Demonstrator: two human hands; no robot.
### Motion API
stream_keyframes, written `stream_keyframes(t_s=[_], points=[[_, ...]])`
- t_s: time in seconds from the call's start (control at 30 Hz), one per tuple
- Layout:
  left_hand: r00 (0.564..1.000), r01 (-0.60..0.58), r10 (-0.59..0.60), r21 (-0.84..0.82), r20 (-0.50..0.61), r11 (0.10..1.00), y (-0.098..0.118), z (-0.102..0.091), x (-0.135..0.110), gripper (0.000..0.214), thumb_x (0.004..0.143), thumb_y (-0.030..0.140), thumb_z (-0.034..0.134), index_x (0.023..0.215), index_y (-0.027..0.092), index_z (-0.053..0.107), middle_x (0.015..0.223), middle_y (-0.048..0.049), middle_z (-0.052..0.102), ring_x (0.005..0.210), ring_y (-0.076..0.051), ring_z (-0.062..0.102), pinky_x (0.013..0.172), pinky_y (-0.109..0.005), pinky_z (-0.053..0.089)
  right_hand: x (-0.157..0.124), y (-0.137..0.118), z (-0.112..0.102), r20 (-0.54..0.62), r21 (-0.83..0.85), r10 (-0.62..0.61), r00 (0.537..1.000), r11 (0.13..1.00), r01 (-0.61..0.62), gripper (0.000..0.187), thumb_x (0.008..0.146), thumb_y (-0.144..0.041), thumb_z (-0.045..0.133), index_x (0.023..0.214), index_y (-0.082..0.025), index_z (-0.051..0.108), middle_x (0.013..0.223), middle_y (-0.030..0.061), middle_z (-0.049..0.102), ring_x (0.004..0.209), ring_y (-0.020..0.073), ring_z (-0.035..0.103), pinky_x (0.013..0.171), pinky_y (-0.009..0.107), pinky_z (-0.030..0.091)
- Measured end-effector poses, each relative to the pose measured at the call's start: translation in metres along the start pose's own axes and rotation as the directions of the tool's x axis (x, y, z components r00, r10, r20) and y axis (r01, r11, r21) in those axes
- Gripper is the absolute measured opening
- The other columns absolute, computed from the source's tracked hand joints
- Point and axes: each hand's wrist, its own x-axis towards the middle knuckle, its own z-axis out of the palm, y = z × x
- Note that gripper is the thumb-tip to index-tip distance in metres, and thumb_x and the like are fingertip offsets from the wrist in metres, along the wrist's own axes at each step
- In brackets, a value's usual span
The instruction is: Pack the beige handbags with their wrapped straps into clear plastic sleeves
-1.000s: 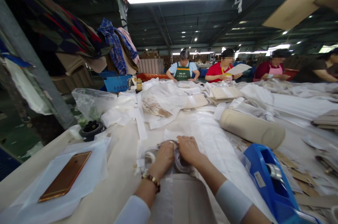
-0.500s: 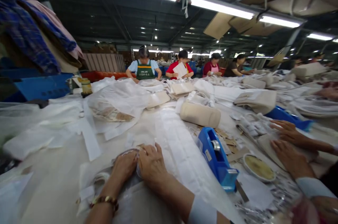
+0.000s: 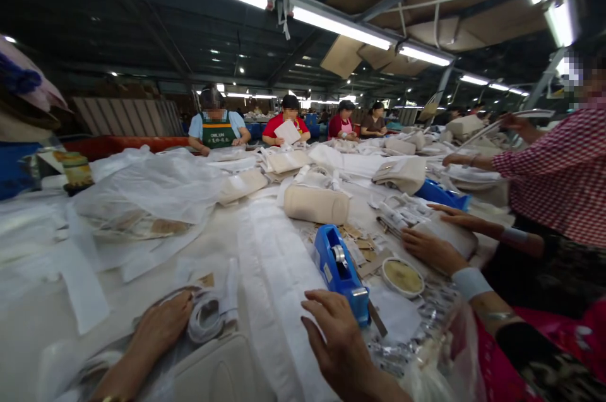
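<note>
My left hand (image 3: pixel 163 323) is closed around a pale strap (image 3: pixel 208 320) whose coiled end shows beside the fingers. Its fingertips are partly hidden. Just below lies a beige bag (image 3: pixel 213 370), cut off by the bottom edge, with clear plastic around it. My right hand (image 3: pixel 336 342) is empty, fingers apart, over the white padded sheet (image 3: pixel 279 263). A blue tape dispenser (image 3: pixel 338 272) stands just beyond that hand, without touching it.
Right of the dispenser sit a round tin of yellowish stuff (image 3: pixel 402 276) and scattered brown tags (image 3: pixel 362 241). A co-worker's hands (image 3: pixel 435 250) rest on a beige bag. A rolled beige bag (image 3: pixel 316 203) and a heap of clear plastic (image 3: pixel 156 184) lie farther back.
My hands have come apart: the right moved rightward toward the dispenser, while the left stays at the strap. The view turned right, bringing a person in a checked shirt into sight.
</note>
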Motion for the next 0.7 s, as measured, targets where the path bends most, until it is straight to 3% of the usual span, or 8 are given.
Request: stream_keyframes(t_s=[0.17,0.27,0.37,0.53,0.7], points=[[0.999,-0.015,0.013,-0.042,-0.034,0.999,-0.007,0.008,0.003,0.042,0.08,0.014,0.026,0.101,0.015,0.063,0.113,-0.0114,0.065,0.103,-0.025,0.063,0.09,-0.041,0.048,-0.004,0.047,-0.038,-0.173,-0.119,0.109,0.979,0.984,-0.131,0.017,0.089,-0.024,0.05,0.099,-0.021,0.064,0.098,0.0086,0.069,0.089,0.0211,0.065,0.076,0.036,0.055],[1.0,0.012,-0.012,-0.004,-0.028,1.0,-0.003,0.007,0.0,0.043,0.081,0.014,0.025,0.102,0.015,0.062,0.109,-0.0103,0.067,0.1,-0.024,0.063,0.09,-0.04,0.047,-0.017,0.07,-0.05,-0.152,-0.151,0.117,0.981,0.979,-0.14,0.018,0.089,-0.029,0.05,0.098,-0.022,0.064,0.098,0.0079,0.069,0.089,0.0212,0.067,0.075,0.035,0.057],[0.999,0.041,-0.04,0.011,-0.017,0.999,0.002,0.005,-0.001,0.044,0.082,0.013,0.024,0.11,0.013,0.059,0.118,-0.0118,0.063,0.108,-0.025,0.06,0.093,-0.041,0.044,-0.035,0.082,-0.055,-0.096,-0.181,0.087,0.992,0.978,-0.103,0.017,0.088,-0.03,0.054,0.1,-0.024,0.065,0.099,0.007,0.069,0.09,0.0203,0.067,0.076,0.032,0.059],[0.996,0.09,-0.09,0.0,-0.015,0.996,0.008,0.003,-0.003,0.043,0.087,0.014,0.021,0.108,0.013,0.058,0.113,-0.0118,0.065,0.103,-0.024,0.062,0.093,-0.039,0.044,-0.042,0.077,-0.059,-0.04,-0.163,0.085,0.996,0.982,-0.091,0.018,0.088,-0.028,0.055,0.103,-0.024,0.064,0.102,0.007,0.069,0.093,0.0195,0.067,0.079,0.029,0.058],[0.992,0.125,-0.126,-0.05,-0.02,0.991,0.012,-0.002,-0.004,0.041,0.09,0.015,0.019,0.102,0.014,0.058,0.105,-0.0117,0.067,0.1,-0.024,0.062,0.089,-0.039,0.044,0.011,0.055,-0.05,0.007,-0.087,0.034,0.999,0.996,-0.033,0.02,0.09,-0.029,0.05,0.103,-0.022,0.063,0.104,0.0096,0.067,0.094,0.0195,0.066,0.078,0.029,0.058]])
